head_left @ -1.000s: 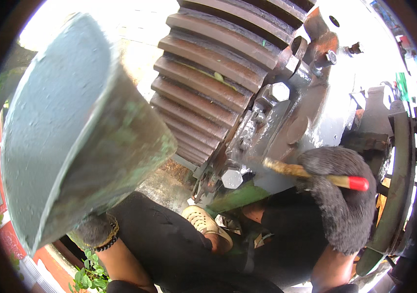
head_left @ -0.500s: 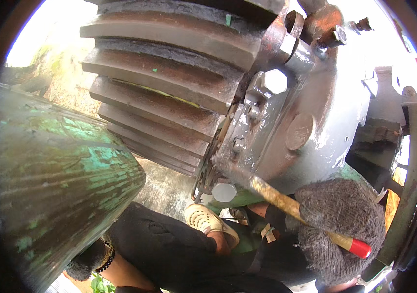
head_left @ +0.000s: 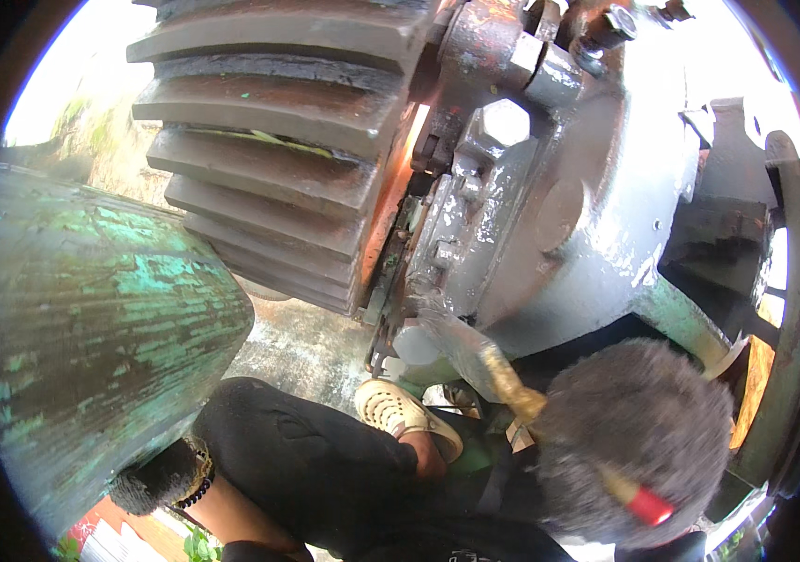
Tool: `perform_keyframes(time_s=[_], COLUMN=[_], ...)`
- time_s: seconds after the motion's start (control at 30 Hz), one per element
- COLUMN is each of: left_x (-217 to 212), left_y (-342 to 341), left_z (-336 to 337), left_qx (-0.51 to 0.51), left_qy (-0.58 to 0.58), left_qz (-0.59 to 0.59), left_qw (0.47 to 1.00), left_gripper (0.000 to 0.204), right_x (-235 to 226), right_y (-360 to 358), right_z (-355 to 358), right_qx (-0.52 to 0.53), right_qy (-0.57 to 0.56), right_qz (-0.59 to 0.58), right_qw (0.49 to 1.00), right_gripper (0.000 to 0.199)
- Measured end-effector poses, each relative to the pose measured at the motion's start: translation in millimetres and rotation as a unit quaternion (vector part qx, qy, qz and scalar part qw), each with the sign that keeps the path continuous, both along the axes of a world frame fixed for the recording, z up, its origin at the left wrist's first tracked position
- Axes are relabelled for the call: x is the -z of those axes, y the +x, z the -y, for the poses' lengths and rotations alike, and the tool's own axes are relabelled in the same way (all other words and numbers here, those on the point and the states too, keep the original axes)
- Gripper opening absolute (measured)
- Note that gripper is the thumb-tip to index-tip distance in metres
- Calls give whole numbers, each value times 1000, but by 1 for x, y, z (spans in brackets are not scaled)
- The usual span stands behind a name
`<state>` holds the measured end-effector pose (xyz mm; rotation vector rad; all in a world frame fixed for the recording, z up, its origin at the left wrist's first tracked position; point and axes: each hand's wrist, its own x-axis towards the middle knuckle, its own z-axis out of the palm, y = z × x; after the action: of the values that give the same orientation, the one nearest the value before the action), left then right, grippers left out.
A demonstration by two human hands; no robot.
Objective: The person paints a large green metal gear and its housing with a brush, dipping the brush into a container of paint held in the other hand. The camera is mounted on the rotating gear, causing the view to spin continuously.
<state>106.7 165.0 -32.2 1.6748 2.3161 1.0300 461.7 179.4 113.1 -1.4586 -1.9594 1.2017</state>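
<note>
Upper ctr is taken up by a grey-coated machine casting [head_left: 559, 253], patchy w/ brown, w/ a dk finned housing [head_left: 259, 159] set just L of it; a narrow orange-lit gap is seen btwn the two. Far L is filled by a tilted conical metal container [head_left: 110, 328], green paint badly worn, narrow end turned twd the finned housing; its opening can't be seen. Below, black trousers [head_left: 301, 459] are stretched across lower ctr. At lower R, the R hand [head_left: 638, 431], in a dk grey knit glove, is clamped on a paintbrush. At lower L, the L hand [head_left: 152, 478], also gloved, is placed against the container's lower edge; fingers mostly hidden, so whether they're closed can't be told. The paintbrush [head_left: 493, 365] is slanted up-L from the R hand, red handle end twd lower R, bristles by the casting's lower L edge; blurred, so contact can't be told. A cream clog [head_left: 400, 412] w/ holes is worn below. Two hex bolts [head_left: 506, 123] are seen on the casting's L side, the lower one close under the bristles. A beaded bracelet [head_left: 199, 478] is worn on the L wrist.
</note>
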Motion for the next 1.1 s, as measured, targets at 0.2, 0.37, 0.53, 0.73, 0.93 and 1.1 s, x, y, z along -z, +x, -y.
perform_keyframes(time_s=[0.2, 0.37, 0.53, 0.73, 0.93, 1.1], left_x=[-11, -24, -24, -21, -12, -5], left_y=[9, 6, 4, 5, 12, 16], left_z=[2, 33, 62, 77, 72, 67], left_qx=[-7, -82, -156, -204, -212, -214], left_qy=[30, 64, 111, 152, 175, 183], left_qz=[-12, -29, -21, -6, 19, 28], left_qw=[999, 994, 981, 967, 961, 959], left_gripper=[88, 92, 95, 99, 103, 107], right_x=[-3, -7, -9, -6, -10, -15], right_y=[-10, -43, -39, -70, -105, -119], right_z=[-42, -91, -82, -73, -81, -89], right_qx=[-130, -252, -143, -126, -254, -252], right_qy=[70, 117, 42, 35, 94, 70], right_qz=[-19, -45, -15, -50, 88, 14], right_qw=[989, 960, 989, 990, 959, 965], right_gripper=[30, 25, 36, 43, 35, 26])
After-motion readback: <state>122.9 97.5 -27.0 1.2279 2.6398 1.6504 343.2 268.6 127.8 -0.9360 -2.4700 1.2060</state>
